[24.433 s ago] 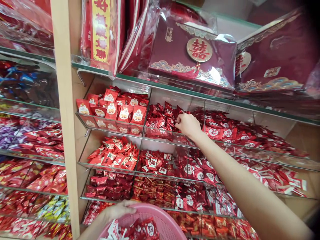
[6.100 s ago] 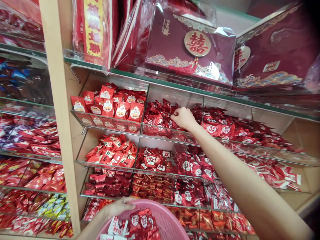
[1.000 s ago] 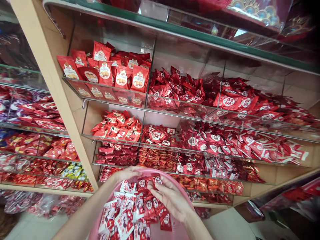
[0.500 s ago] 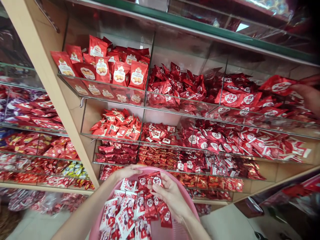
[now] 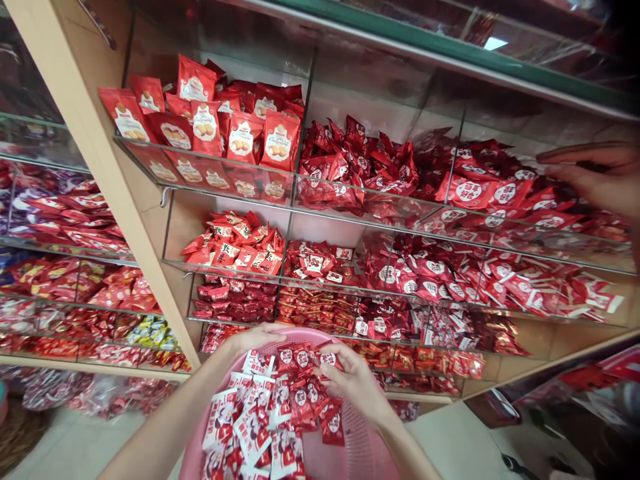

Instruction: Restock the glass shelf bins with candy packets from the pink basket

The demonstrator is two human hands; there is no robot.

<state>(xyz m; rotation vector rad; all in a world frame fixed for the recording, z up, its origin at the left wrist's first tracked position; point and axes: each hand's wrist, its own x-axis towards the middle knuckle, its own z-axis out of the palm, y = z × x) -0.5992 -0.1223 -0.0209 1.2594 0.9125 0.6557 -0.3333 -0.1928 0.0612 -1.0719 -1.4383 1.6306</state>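
Note:
My left hand [image 5: 260, 338] grips the far rim of a pink plastic basket [image 5: 370, 440], its thumb side over the edge. Inside the basket, white-and-red printed packets [image 5: 253, 437] fill the left part and small red packets with white round labels [image 5: 301, 400] lie toward the right. My right hand [image 5: 353, 383] reaches over the basket's right side, with thumb and fingers closed on a red packet [image 5: 329, 359] at the top of the red group. Part of that packet is hidden by my fingers.
Glass-fronted shelves ahead hold red biscuit packets [image 5: 243, 140], dark red packets [image 5: 355, 163] and other wrapped sweets. A wooden upright [image 5: 107, 180] divides the shelving. Another person's hand [image 5: 597, 173] hovers over red packets at the upper right. Bagged goods [image 5: 100, 393] lie low at left.
My right hand has shifted slightly right, and the red packet in its fingers has tilted. The other person's hand no longer holds up a red packet; its fingers are stretched out.

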